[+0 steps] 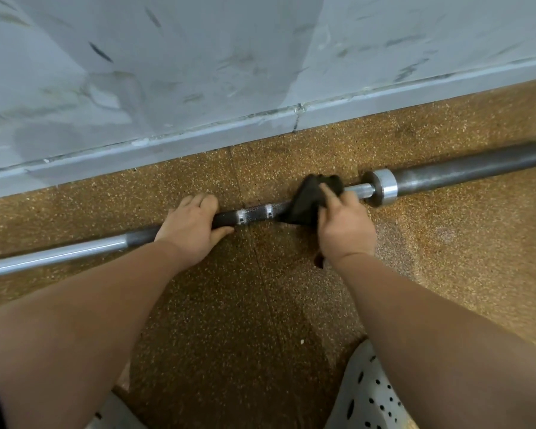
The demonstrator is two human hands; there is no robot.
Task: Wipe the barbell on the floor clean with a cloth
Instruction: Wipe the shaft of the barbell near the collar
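Head view. Found barbell (254,213) flat on the floor (229,305), slantwise, close to the floor's far edge by skirting (198,134) and wall (198,72). Traced right end toward the far right corner, left end off the left edge. Noted bright collar (382,187) and thick dark sleeve (477,168) on the right, plus a knurled stretch with two shiny rings between the grips. Logged left grip (192,226) clenched round the shaft, fingers across the top, thumb on the near side, apparently pinning it. Logged right grip (344,227) grasping dark cloth (307,199), bunched over the shaft just short of the collar and touching the bar. Spotted grey perforated shoes (372,394) at the floor's near edge, partly hidden by forearms.

Handling, judged only: rated barbell heavy, rigid steel, prone to roll on the floor, so better pinned than lifted. Rated knurl grippy, polished stretch at left likely slippery. Best taken hold of on the knurl, as with left grip. Rated cloth soft, light, limp, likely to snag on knurling, so better wrapped round the shaft and squeezed. Judged wiping under way near the collar. Could not tell whether sleeve or left stretch was clean.
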